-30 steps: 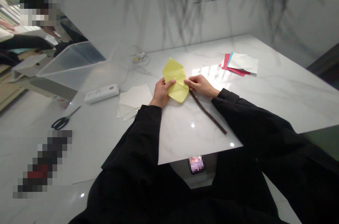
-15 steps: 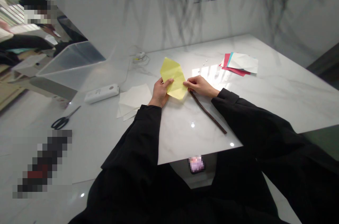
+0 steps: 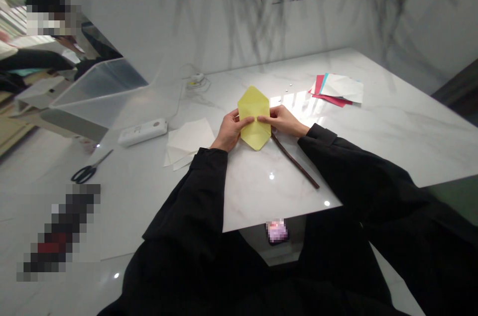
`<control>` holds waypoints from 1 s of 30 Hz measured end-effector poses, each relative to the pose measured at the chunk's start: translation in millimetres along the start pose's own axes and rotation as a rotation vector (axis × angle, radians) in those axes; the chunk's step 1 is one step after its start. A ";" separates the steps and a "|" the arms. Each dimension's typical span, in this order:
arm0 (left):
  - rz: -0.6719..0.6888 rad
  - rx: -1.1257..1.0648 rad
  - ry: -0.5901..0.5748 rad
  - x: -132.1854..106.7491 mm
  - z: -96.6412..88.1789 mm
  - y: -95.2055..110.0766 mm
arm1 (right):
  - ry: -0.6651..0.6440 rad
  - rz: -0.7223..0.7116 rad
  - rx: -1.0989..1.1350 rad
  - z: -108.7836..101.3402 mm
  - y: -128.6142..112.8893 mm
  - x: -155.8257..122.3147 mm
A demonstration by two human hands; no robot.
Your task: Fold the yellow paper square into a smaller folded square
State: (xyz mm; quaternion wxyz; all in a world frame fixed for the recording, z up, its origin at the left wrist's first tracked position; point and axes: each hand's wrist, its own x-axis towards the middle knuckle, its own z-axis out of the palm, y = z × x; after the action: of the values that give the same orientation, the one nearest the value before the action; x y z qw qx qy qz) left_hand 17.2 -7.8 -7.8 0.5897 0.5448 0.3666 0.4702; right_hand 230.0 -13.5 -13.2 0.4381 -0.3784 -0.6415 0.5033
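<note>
A folded yellow paper (image 3: 254,107), pointed at top and bottom, stands upright above the white marble table (image 3: 373,122). My left hand (image 3: 229,132) pinches its left edge and my right hand (image 3: 284,121) pinches its right edge, thumbs nearly meeting at the middle. Both hands are closed on the paper. A thin dark brown stick (image 3: 295,160) lies on the table just under my right wrist, running toward the near edge.
White paper sheets (image 3: 188,141) lie left of my left hand, then a white oblong device (image 3: 142,131) and black scissors (image 3: 86,170). A clear plastic bin (image 3: 95,91) stands at back left. Red, blue and white sheets (image 3: 338,88) lie at back right. Another person sits far left.
The yellow paper has turned from a leftward tilt to upright and shifted slightly right. My hands have closed in on its middle from both sides.
</note>
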 end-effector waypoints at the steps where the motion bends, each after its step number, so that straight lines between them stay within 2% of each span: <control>1: -0.001 0.002 -0.003 0.0 0.2 -0.1 | -0.001 0.002 0.003 0.4 -0.5 -0.1; 10: 0.011 -0.005 0.093 1.2 2.1 -1.7 | 0.094 -0.007 0.057 1.9 7.2 1.2; 17: 0.106 0.088 0.192 -1.3 -1.5 8.7 | 0.193 0.026 0.168 -7.7 16.6 6.3; 30: 0.188 0.282 0.099 -5.9 -4.9 22.4 | 0.197 0.049 0.182 -6.1 14.3 6.2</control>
State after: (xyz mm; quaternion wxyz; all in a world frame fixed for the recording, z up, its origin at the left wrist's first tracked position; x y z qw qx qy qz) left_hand 7.4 -12.8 13.1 0.4421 0.6302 0.4050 0.4933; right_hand 234.4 -2.9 -25.4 0.5191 -0.4005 -0.5377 0.5302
